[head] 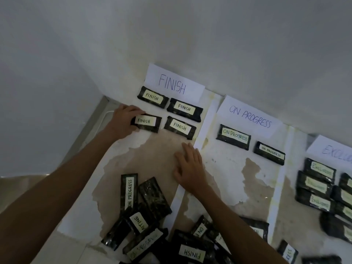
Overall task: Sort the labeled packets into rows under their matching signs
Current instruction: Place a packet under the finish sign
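Under the FINISH sign: a dark packet labelled FINISH [146, 123] lies at the left of the second row, just beside another FINISH packet [180, 127].
Left hand: the left hand [123, 121] grips that packet's left end, fingers curled over its edge.
Right hand: the right hand [189, 164] rests flat and released on the floor sheet [228, 168], grasping nothing.
Row above: two more FINISH packets [153, 97] sit just below the FINISH sign [174, 83].
Other signs: ON PROGRESS sign [249, 116] to the right with two matching packets [233, 137] under it; at far right a sign [335, 152] cut off by the frame, reading EXCLU…, over blurred packets.
Unsorted pile: near edge, packets [129, 193] reading ON PROGRESS, FINISH and …ITING, overlapping.
Risk: the packet sits slightly askew; a nudge might bump its neighbour and spoil the row. Several pile labels face down or upside down, so a misread could send a packet to the wrong column.
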Motion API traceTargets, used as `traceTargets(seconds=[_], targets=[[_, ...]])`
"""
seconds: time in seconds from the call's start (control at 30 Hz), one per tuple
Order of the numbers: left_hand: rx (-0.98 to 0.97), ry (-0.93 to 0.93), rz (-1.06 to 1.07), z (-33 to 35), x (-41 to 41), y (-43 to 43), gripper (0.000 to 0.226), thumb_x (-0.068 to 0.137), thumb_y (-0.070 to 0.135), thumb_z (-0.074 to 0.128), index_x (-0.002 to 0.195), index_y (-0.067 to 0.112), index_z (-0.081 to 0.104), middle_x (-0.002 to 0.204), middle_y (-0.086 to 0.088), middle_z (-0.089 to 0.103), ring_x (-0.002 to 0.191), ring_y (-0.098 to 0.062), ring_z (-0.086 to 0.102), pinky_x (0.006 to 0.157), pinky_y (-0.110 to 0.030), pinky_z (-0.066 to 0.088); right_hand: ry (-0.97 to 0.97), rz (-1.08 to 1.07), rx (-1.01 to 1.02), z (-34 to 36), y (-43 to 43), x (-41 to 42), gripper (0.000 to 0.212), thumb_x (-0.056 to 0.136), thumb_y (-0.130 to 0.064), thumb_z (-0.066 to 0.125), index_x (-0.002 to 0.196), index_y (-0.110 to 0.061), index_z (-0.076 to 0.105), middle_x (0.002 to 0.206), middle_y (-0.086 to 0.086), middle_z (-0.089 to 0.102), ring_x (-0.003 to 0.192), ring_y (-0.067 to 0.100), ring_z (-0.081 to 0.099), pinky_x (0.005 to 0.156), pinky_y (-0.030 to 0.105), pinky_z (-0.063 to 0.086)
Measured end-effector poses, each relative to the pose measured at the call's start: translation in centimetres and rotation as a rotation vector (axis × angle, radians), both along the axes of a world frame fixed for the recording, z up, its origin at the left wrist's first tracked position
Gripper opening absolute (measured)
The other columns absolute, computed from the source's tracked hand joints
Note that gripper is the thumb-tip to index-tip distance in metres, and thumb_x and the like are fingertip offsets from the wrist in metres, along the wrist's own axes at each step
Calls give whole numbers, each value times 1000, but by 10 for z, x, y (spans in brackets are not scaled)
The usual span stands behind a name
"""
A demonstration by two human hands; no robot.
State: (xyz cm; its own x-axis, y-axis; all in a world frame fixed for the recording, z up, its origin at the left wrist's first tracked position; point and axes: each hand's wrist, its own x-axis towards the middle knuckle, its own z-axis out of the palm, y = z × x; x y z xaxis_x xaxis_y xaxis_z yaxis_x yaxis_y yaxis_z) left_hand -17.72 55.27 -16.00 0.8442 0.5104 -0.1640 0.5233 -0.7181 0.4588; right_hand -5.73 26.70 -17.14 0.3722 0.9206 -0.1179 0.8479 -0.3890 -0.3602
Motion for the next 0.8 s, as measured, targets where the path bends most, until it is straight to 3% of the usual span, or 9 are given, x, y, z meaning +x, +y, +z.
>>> traceTargets(seconds=[0.17,0.43,0.5,0.57,0.67,0.8], targets=[[17,-28,-19,1,17,14,65,61,7,81,122,11,58,126,-10,57,112,-37,46,99,-51,36,-14,28,45,-9,-5,3,43,82,-30,58,123,-16,54,148,19,35,141,32,21,116,48,15],[33,-19,-14,8,17,7,68,60,6,81,123,13,57,132,-16,50,115,-42,44,99,-56,34,30,-11,68,-2,-3,0,41,79,-24,61,118,-13,55,142,19,42,136,34,29,113,49,20],[43,-47,18,9,10,1,68,60,7,80,123,13,56,133,-18,48,117,-43,43,99,-56,33,77,-11,83,8,-1,-4,39,77,-18,63,115,-9,57,130,19,51,120,35,45,103,50,39],[20,-81,56,9,0,-10,66,61,7,78,123,13,56,132,-19,47,117,-44,43,98,-58,34,183,36,89,22,0,-13,35,77,-13,62,112,-7,59,114,15,56,93,32,56,77,44,52],[-34,-96,131,13,-17,-42,56,69,12,72,123,14,56,132,-17,47,118,-42,41,101,-56,32,336,157,13,40,-2,-45,38,84,-17,60,121,-12,54,113,12,52,80,28,57,60,37,51],[-93,-74,182,14,-52,-90,56,71,41,48,121,16,58,131,-14,50,120,-37,43,99,-44,30,135,209,-103,45,-10,-86,52,76,-39,68,121,-17,53,112,14,49,86,33,54,60,35,46]])
